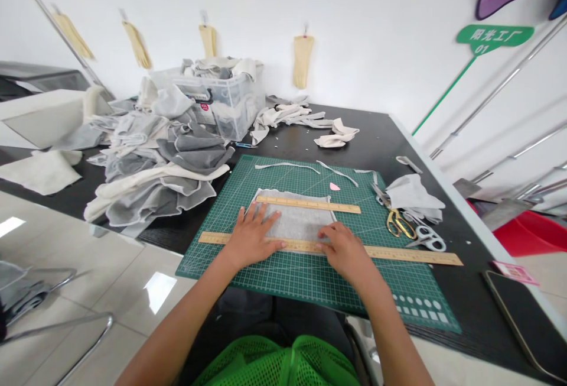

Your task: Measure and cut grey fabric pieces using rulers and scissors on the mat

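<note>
A grey fabric piece lies on the green cutting mat. A short wooden ruler rests across its far edge, and a long wooden ruler crosses its near edge. My left hand lies flat with fingers spread, pressing the fabric's left part and the long ruler. My right hand is curled, its fingertips pressed on the long ruler at the fabric's right corner; whether they pinch anything is hidden.
Gold-handled scissors and white-handled scissors lie right of the mat beside a folded cloth. A heap of grey and cream fabric and a clear bin stand at the back left. A phone lies near the right table edge.
</note>
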### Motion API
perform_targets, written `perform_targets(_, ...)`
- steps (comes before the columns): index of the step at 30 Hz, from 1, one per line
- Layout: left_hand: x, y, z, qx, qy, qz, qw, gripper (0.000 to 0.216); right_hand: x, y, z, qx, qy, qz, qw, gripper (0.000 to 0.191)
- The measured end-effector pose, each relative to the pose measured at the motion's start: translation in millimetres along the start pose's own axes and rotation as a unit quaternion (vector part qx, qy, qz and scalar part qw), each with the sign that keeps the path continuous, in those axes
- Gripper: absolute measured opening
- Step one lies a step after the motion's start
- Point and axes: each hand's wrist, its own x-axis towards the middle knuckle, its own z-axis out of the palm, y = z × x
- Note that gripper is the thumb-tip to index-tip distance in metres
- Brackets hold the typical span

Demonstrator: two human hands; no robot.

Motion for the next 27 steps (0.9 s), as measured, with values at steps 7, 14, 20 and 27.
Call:
perform_targets(7,10.8,-6.2,6.0,0.018,-0.005,-0.049,0.999,0.089,0.9,6.5,1.9,0.006,0.005,-0.008,1.0,0.014)
perform_targets(14,12.3,-11.6,5.1,0.059,-0.004,-0.09,0.994,0.094,-6.8,-6.1,-2.9,-0.076,0.028,-0.05,0.995,0.015)
perform_targets(20,10.7,-7.0,2.4,0.051,0.016,-0.093,0.994,0.094,-0.5,-46.2,-31.8,-0.09,0.115,-0.13,0.981,0.024)
perform_targets(27,11.1,-9.2,1.1,0.035,0.006,-0.087,0.996,0.093,92.2,-23.4,-23.0,-0.056,0.087,-0.152,0.983,0.022)
